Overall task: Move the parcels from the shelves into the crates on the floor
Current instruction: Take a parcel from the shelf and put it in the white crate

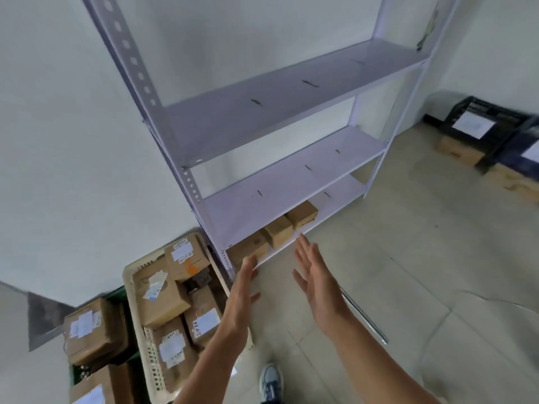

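Three brown cardboard parcels sit on the lowest board of the white metal shelf unit (280, 182): a left one (248, 247), a middle one (278, 231) and a right one (302, 214). My left hand (243, 290) reaches out with straight fingers, its tips just in front of the left parcel at the shelf edge. My right hand (316, 275) is spread flat with its fingertips close to the middle parcel. Neither hand holds anything. On the floor to the left, a cream crate (137, 319) holds several labelled parcels.
A green crate (74, 374) with more parcels stands left of the cream one. Black crates (481, 118) rest on boxes at the far right. A metal rod (364, 316) lies on the tiled floor. My shoe (271, 380) shows at the bottom. The upper shelves are bare.
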`<state>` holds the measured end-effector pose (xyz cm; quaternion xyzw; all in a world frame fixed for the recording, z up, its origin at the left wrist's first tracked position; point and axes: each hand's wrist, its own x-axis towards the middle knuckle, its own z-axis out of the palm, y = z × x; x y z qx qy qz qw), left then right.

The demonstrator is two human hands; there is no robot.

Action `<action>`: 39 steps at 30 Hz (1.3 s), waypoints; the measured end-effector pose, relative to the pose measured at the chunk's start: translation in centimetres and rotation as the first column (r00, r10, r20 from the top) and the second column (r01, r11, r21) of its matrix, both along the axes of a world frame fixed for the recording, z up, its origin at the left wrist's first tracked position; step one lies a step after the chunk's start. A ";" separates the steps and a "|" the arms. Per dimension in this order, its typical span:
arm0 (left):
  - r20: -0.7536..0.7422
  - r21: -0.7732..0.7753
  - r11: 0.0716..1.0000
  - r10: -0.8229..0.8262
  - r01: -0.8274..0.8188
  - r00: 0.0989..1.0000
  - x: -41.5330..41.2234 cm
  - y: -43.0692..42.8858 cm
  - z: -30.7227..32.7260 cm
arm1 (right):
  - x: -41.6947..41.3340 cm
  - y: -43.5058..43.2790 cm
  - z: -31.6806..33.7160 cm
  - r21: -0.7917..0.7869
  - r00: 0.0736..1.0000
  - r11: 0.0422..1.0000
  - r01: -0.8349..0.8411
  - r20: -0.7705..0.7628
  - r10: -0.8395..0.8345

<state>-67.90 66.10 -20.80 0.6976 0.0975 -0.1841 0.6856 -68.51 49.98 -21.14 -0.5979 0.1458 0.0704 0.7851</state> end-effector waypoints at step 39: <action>-0.280 0.063 0.991 0.127 -0.114 0.952 26.0 -32.5 -8.7 | 27.2 -39.1 -8.3 -0.016 0.963 1.000 -0.001 -0.271 -0.004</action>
